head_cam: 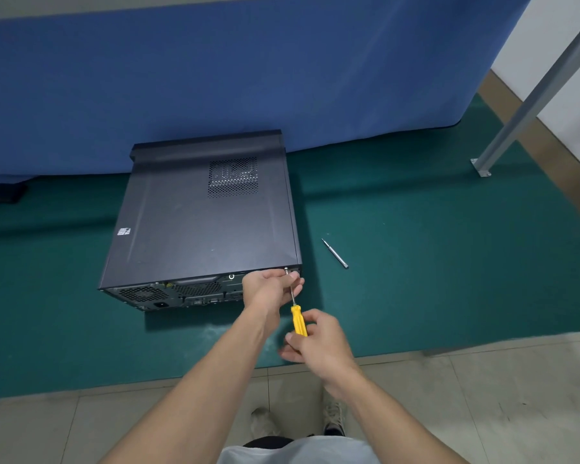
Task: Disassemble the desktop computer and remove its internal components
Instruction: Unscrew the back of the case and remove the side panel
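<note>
Open green mat (432, 262) stretches right of the computer case (198, 222), broken only by a small metal tool (335, 253); the blue curtain (215, 78) seems to touch its far end.

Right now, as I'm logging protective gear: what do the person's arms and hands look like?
The left forearm and right forearm are bare, with no sleeves in view. The left hand and right hand wear no gloves; no watch, band or ring shows.

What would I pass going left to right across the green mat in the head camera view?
The desktop computer → yellow screwdriver, held at its right rear corner → loose silver bit → foot of the metal post.
</note>
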The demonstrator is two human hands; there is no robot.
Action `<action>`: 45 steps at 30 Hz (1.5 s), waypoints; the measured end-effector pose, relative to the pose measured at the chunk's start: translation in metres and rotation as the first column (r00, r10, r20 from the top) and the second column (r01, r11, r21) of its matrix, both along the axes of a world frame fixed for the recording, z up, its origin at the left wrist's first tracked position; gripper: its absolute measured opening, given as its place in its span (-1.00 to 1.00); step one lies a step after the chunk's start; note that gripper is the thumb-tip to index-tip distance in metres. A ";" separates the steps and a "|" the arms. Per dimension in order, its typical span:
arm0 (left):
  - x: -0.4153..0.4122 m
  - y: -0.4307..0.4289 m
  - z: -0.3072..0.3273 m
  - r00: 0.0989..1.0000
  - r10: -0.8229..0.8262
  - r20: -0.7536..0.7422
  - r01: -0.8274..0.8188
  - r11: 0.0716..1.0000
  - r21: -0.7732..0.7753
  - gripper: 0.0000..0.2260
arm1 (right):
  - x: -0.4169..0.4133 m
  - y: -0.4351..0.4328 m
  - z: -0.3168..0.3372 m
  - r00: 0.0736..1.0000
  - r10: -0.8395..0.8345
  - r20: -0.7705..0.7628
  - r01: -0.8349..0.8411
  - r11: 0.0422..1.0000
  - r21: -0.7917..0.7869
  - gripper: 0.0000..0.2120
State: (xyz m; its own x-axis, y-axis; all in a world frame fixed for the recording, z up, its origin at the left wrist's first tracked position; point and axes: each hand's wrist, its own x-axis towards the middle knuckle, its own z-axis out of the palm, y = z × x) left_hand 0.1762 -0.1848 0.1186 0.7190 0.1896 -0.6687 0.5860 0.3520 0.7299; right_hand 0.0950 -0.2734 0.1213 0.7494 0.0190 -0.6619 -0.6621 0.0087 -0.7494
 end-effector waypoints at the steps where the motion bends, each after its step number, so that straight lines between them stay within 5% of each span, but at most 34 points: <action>1: 0.000 -0.001 -0.001 1.000 -0.002 -0.005 0.002 0.999 0.050 -0.88 | -0.001 0.002 -0.002 0.999 0.039 0.021 -0.038 0.996 -0.076 -0.84; 2: 0.001 -0.002 -0.002 1.000 0.004 -0.009 -0.003 0.997 0.078 -0.88 | 0.000 0.003 -0.003 0.999 0.044 0.021 -0.043 0.997 -0.069 -0.88; 4: 0.002 -0.003 -0.002 1.000 0.002 -0.008 -0.002 0.998 0.070 -0.90 | 0.004 -0.001 -0.002 0.998 -0.010 -0.055 0.020 0.983 0.184 -0.93; 7: 0.002 0.002 -0.003 1.000 -0.013 0.006 0.013 0.998 -0.054 -0.92 | 0.014 -0.013 0.004 0.982 0.013 -0.190 0.087 0.857 0.508 -0.84; 11: 0.002 0.001 -0.003 1.000 -0.010 -0.007 0.010 0.999 0.039 -0.91 | 0.015 -0.007 0.006 0.995 0.096 -0.027 -0.092 0.988 0.125 -0.89; 14: 0.002 -0.003 -0.003 1.000 0.002 -0.008 -0.001 0.992 0.124 -0.88 | 0.011 0.002 0.002 0.995 0.099 0.026 -0.096 0.992 -0.076 -0.86; 16: 0.003 -0.003 -0.001 1.000 0.006 -0.004 -0.005 0.998 0.067 -0.92 | 0.011 0.000 0.000 0.999 0.042 -0.026 -0.038 0.993 0.116 -0.89; 18: 0.003 -0.002 0.001 1.000 0.018 -0.001 -0.018 0.999 -0.042 -0.94 | 0.014 -0.009 0.003 0.985 0.015 -0.169 0.064 0.890 0.452 -0.83; 20: 0.002 0.000 0.001 1.000 0.023 0.001 -0.022 0.994 -0.107 -0.93 | 0.015 -0.016 0.005 0.974 0.059 -0.219 0.081 0.812 0.577 -0.80; 24: -0.001 0.001 0.000 1.000 -0.001 -0.007 0.001 1.000 -0.015 -0.95 | 0.013 -0.007 0.006 0.993 0.080 -0.081 -0.061 0.973 0.221 -0.86; 27: 0.000 0.000 -0.001 1.000 -0.023 -0.011 0.024 0.995 0.093 -0.89 | 0.009 0.000 0.001 0.997 0.080 -0.018 -0.080 0.997 0.014 -0.86; 29: 0.002 -0.001 0.001 0.999 -0.037 -0.005 0.037 0.996 0.084 -0.90 | 0.009 -0.004 0.001 0.997 0.052 -0.064 -0.041 0.986 0.160 -0.85; 31: 0.002 0.000 0.001 1.000 -0.031 0.001 0.031 0.999 0.025 -0.89 | 0.010 -0.012 0.003 0.979 0.009 -0.202 0.091 0.872 0.481 -0.79; 33: 0.002 0.003 0.002 1.000 -0.026 0.001 0.026 0.998 -0.056 -0.90 | 0.009 -0.018 0.004 0.972 0.001 -0.237 0.138 0.811 0.568 -0.76; 36: 0.000 0.004 0.001 0.999 -0.046 0.001 0.046 0.998 -0.040 -0.92 | 0.007 -0.010 0.006 0.996 0.017 -0.083 -0.001 0.981 0.192 -0.78; 39: 0.001 0.001 0.002 0.999 -0.042 -0.015 0.043 0.998 0.055 -0.86 | 0.005 -0.001 0.004 0.997 0.075 0.006 -0.074 0.987 -0.143 -0.75; 40: 0.001 0.000 0.003 0.999 -0.038 -0.018 0.039 0.997 0.062 -0.85 | 0.006 -0.001 0.004 0.997 0.075 -0.004 -0.075 0.991 -0.106 -0.76; 43: 0.002 0.001 0.003 1.000 -0.025 -0.005 0.025 0.999 -0.029 -0.86 | 0.014 -0.013 0.010 0.984 0.082 -0.159 -0.023 0.941 0.337 -0.79; 45: 0.001 0.002 0.003 1.000 -0.008 0.001 0.008 0.995 -0.096 -0.88 | 0.019 -0.020 0.013 0.976 0.147 -0.162 -0.072 0.915 0.397 -0.78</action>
State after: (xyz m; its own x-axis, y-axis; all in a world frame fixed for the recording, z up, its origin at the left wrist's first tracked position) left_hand 0.1775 -0.1827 0.1219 0.7205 0.1189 -0.6832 0.5888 0.4157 0.6932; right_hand 0.1140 -0.2936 0.1347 0.5929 0.3763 -0.7120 -0.8017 0.1918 -0.5662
